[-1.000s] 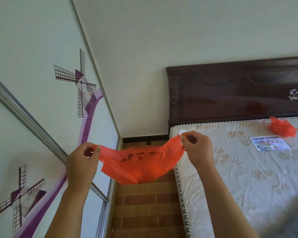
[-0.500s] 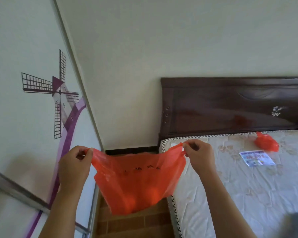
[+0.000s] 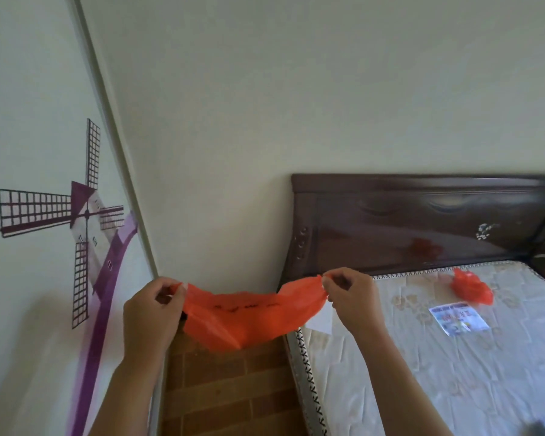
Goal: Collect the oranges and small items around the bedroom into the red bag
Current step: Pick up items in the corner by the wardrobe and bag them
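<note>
A thin red plastic bag [image 3: 249, 316] with dark print hangs stretched between my two hands, in front of the gap between wall and bed. My left hand [image 3: 151, 313] pinches its left edge. My right hand [image 3: 353, 300] pinches its right edge. The bag sags in the middle and looks flat, its inside hidden. A second crumpled red bag [image 3: 471, 286] lies on the mattress [image 3: 453, 372] near the headboard, with a printed leaflet [image 3: 458, 317] just in front of it. No oranges show in this view.
A dark wooden headboard [image 3: 422, 221] backs the bed. A white paper [image 3: 320, 319] lies at the mattress corner behind my right hand. A brick-patterned floor strip [image 3: 227, 391] runs between the bed and a sliding wardrobe door [image 3: 44, 247] with a windmill print.
The bag hung deep half a second ago; now it is pulled wider and flatter between my hands. The view has tilted upward, showing more wall.
</note>
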The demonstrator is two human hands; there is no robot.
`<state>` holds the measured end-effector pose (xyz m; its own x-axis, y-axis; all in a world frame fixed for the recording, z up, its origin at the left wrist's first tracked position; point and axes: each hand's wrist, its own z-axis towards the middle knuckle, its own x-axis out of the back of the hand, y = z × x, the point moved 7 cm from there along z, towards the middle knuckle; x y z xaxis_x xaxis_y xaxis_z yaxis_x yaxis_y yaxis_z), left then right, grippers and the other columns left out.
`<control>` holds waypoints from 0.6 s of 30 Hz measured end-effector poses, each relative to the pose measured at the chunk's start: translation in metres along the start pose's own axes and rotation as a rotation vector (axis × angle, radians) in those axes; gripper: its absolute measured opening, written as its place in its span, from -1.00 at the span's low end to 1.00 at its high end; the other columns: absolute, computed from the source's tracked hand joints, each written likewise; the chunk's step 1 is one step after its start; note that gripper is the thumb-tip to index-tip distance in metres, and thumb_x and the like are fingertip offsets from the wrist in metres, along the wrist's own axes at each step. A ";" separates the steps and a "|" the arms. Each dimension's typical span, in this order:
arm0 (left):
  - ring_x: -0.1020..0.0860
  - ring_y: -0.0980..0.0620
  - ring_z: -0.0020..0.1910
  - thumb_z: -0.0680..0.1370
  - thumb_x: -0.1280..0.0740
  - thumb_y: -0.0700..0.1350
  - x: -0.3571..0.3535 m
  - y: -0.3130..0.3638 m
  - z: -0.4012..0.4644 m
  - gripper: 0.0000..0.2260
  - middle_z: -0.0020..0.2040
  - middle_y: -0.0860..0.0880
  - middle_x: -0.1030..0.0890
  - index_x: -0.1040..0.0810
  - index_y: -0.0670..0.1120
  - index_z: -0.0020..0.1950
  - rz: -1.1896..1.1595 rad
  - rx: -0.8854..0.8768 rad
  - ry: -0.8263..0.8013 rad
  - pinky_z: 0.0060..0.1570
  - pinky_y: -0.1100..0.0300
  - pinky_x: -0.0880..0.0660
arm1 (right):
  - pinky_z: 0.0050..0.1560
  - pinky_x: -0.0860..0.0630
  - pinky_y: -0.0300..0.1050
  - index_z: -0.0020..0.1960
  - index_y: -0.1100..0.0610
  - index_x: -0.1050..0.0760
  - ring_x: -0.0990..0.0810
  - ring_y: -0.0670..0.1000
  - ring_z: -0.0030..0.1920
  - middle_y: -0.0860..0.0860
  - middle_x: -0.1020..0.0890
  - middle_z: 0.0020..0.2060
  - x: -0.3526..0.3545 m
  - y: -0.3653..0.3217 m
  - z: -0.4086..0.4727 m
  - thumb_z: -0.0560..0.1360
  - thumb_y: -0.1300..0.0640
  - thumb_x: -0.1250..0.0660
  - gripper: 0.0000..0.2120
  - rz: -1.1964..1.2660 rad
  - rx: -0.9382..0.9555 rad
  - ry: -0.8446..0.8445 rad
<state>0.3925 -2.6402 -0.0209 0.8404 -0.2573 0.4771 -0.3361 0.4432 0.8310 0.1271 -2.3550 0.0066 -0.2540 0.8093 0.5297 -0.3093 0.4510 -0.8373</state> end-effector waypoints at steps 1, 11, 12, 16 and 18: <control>-0.65 0.12 -0.17 0.57 -0.47 -0.10 -0.003 -0.002 0.005 -0.97 -0.19 0.07 -0.68 -0.66 -0.04 -0.03 -0.005 -0.002 -0.006 -0.20 0.23 -0.58 | -0.21 -0.60 -0.15 -0.14 -0.02 -0.70 -0.66 -0.13 -0.30 -0.15 -0.69 -0.35 -0.004 -0.003 0.006 0.52 0.19 -0.47 -0.87 -0.007 0.003 0.003; -0.64 0.17 -0.20 0.57 -0.48 -0.12 -0.033 -0.030 0.074 -0.98 -0.21 0.11 -0.68 -0.67 -0.02 -0.06 0.012 0.057 0.006 -0.23 0.31 -0.52 | -0.18 -0.60 -0.22 -0.11 -0.07 -0.72 -0.67 -0.19 -0.24 -0.17 -0.70 -0.30 -0.074 -0.009 0.094 0.50 0.15 -0.48 -0.88 -0.029 0.004 -0.071; -0.64 0.19 -0.20 0.57 -0.48 -0.12 -0.038 -0.035 0.084 -0.96 -0.21 0.13 -0.68 -0.66 0.00 -0.07 0.020 0.070 0.012 -0.22 0.28 -0.53 | -0.16 -0.63 -0.19 -0.11 -0.06 -0.72 -0.67 -0.17 -0.24 -0.16 -0.71 -0.30 -0.083 -0.008 0.107 0.50 0.16 -0.48 -0.88 -0.015 0.002 -0.084; -0.65 0.17 -0.25 0.55 -0.49 -0.11 -0.064 -0.058 0.129 -0.89 -0.27 0.14 -0.68 -0.64 0.05 -0.16 0.034 0.150 0.039 -0.19 0.13 -0.58 | -0.15 -0.68 -0.05 -0.15 -0.06 -0.71 -0.69 -0.10 -0.29 -0.13 -0.71 -0.33 -0.126 0.000 0.168 0.50 0.17 -0.47 -0.86 0.024 -0.003 -0.169; -0.65 0.17 -0.29 0.55 -0.50 -0.11 -0.082 -0.068 0.150 -0.87 -0.29 0.14 -0.68 -0.64 0.06 -0.17 0.052 0.177 0.047 -0.20 0.10 -0.60 | -0.15 -0.67 -0.06 -0.14 -0.05 -0.71 -0.69 -0.12 -0.29 -0.13 -0.71 -0.32 -0.149 0.008 0.202 0.50 0.16 -0.48 -0.88 0.027 -0.012 -0.206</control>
<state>0.2823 -2.7781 -0.0738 0.8374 -0.1955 0.5104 -0.4460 0.2955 0.8449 -0.0222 -2.5479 -0.0514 -0.4444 0.7276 0.5226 -0.2895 0.4355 -0.8524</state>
